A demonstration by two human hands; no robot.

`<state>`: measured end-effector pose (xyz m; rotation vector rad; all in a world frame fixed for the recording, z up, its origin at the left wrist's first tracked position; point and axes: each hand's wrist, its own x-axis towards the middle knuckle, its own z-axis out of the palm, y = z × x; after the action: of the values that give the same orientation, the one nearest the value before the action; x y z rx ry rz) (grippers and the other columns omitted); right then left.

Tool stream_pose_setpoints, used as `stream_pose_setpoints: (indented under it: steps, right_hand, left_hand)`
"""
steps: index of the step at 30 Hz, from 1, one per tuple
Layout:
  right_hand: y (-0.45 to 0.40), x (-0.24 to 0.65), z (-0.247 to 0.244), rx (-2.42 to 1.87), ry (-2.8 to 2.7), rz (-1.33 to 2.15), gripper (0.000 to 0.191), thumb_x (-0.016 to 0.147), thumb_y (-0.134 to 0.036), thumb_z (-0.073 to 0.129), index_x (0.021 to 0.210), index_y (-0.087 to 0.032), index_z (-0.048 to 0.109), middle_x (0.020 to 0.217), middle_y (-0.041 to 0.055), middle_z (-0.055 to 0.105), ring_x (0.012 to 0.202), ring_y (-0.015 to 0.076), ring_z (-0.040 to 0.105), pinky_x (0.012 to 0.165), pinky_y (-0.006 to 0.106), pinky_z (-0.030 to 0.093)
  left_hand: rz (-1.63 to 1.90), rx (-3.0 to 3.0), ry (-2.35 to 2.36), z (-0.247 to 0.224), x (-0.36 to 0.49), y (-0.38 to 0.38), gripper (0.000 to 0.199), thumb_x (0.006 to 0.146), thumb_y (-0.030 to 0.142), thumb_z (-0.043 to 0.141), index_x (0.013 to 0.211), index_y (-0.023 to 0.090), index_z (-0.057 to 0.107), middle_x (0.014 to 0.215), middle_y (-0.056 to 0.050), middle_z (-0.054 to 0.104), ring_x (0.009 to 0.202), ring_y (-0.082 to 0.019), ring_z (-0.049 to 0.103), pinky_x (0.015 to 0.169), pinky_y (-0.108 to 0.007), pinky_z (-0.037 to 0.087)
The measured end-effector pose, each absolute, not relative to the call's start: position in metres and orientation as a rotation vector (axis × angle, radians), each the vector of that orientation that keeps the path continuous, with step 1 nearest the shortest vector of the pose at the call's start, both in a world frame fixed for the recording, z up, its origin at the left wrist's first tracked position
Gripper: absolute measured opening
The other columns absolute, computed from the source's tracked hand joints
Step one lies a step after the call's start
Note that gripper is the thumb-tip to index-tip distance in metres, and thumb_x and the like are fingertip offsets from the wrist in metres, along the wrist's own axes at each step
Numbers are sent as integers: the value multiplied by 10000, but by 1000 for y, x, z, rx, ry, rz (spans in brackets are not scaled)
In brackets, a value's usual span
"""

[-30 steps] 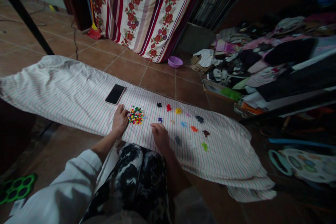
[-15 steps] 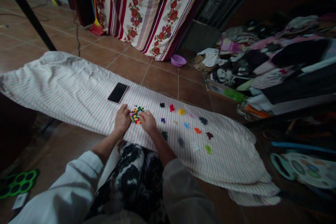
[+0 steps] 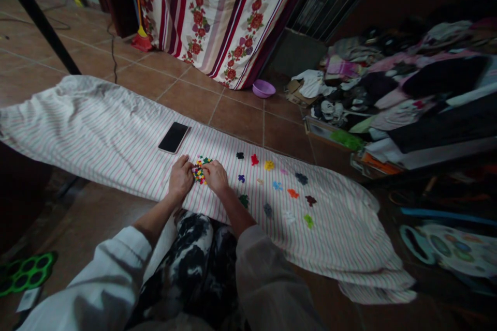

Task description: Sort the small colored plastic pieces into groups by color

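Note:
A small pile of tiny multicoloured pieces (image 3: 201, 170) lies on a striped cloth (image 3: 128, 134) between my hands. My left hand (image 3: 181, 178) rests on the cloth at the pile's left edge, fingers stretched forward and the thumb side against the pieces. From the right, my right hand (image 3: 216, 176) reaches over the pile with its fingertips pinched together; whatever is in them is too small to make out. To the right, several little heaps sorted by colour are spread out, among them a red heap (image 3: 254, 160), a yellow heap (image 3: 269, 165), an orange heap (image 3: 293, 193) and a lime-green heap (image 3: 308, 221).
A phone (image 3: 174, 137) lies on the cloth beyond my left hand. Past the cloth are a purple basin (image 3: 264, 89), a floral curtain (image 3: 229, 15) and a red broom (image 3: 142, 40). Clothes (image 3: 384, 77) are heaped at the right. A green-rimmed object (image 3: 29, 272) is at lower left.
My right hand has shifted slightly left over the pile. My left hand stays at the pile's edge, and the colour heaps look the same.

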<state>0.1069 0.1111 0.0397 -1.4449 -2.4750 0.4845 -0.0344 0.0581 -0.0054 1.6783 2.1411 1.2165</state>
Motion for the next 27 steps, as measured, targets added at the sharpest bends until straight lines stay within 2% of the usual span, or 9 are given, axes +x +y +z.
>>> stream_pose_setpoints:
  steps: [15,23,27]
  right_hand:
    - [115,90,50,-1404,-2609,519,231,942,-197,570,1095,-272,726,1068,63,634,1054,191,569,932,294,437]
    - [114,91,50,-1413,-2610,471,182,979,-229,533,1034,-237,706,1042,65,634,1020,188,564,908,298,435]
    - [112,93,52,-1449,-2603,441,224,1008,-262,484,1029,-223,703,1034,76,642,1010,186,572,896,291,438]
  left_hand:
    - [1224,1723,2136,-7,-36,59,332,863,182,395,892,183,725,1293,-116,639,1295,-283,536,1135,-478,436]
    - [1203,1715,2132,-6,-35,58,343,869,179,385,899,153,726,1319,-150,620,1313,-288,521,1159,-461,409]
    - [1212,1731,2145,-6,-35,58,336,872,180,383,890,179,718,1297,-122,633,1303,-279,529,1149,-466,424]
